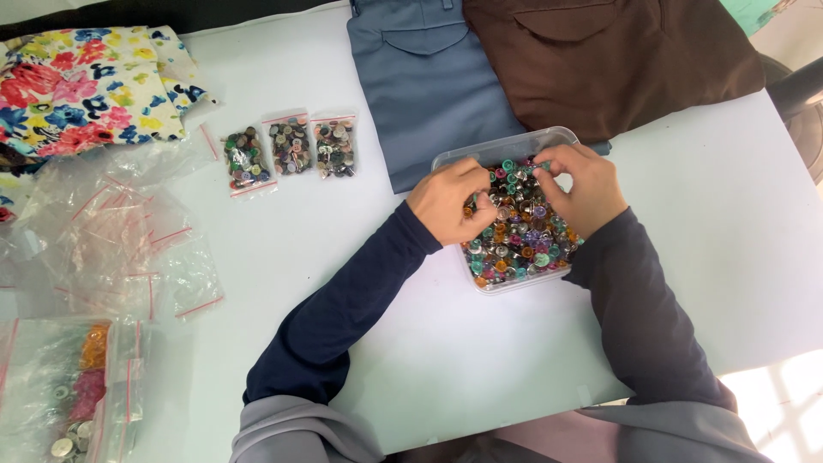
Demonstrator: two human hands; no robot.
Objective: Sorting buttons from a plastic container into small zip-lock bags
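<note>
A clear plastic box [497,149] full of small coloured and metallic buttons [525,249] sits on the white table, right of centre. My left hand [448,202] rests on the box's left side, fingers curled down into the buttons. Over the far right part of the box, my right hand [585,184] has its fingertips pinched among the buttons. Both hands meet near the box's far edge. Whether either hand grips a button I cannot tell, since the fingertips are hidden in the pile.
Three small sealed bags of mixed buttons [291,149] lie left of the box. Empty zip bags [120,240] and filled bags [69,394] are at the left. Floral fabric [86,86], blue-grey cloth [424,86] and brown cloth [609,60] lie at the far edge.
</note>
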